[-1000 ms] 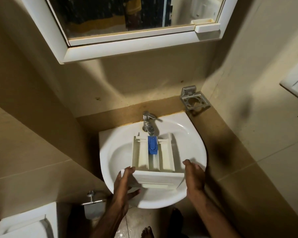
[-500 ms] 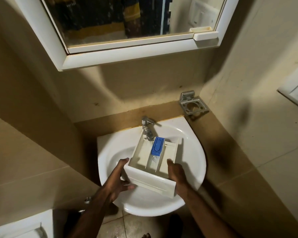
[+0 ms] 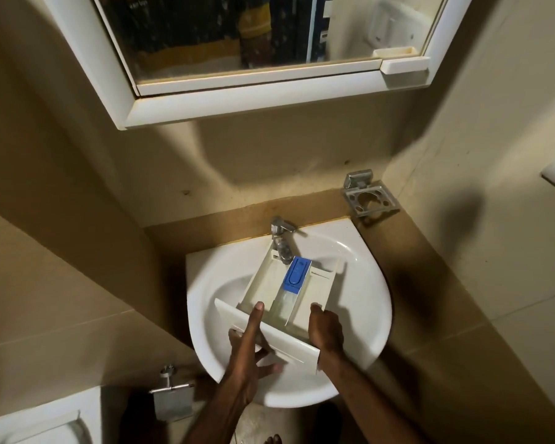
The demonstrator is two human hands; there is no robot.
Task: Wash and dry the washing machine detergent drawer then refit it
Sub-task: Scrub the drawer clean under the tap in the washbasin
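One detergent drawer [image 3: 289,293], rigid light plastic, likely slippery when wet, tilted over the sink [image 3: 359,283]; left hand [image 3: 249,344] and right hand [image 3: 326,328] grip its front panel, the best hold.

A home bathroom: corner washbasin [image 3: 359,302] with tap [image 3: 281,240], mirror cabinet [image 3: 253,91], tiled walls

White corner basin with the drawer in its bowl

The white basin [image 3: 359,318] sits in the corner under a metal tap [image 3: 281,240] mounted at its back rim. The detergent drawer [image 3: 269,288] lies tilted across the bowl, its back end under the tap spout, its front panel over the near rim.
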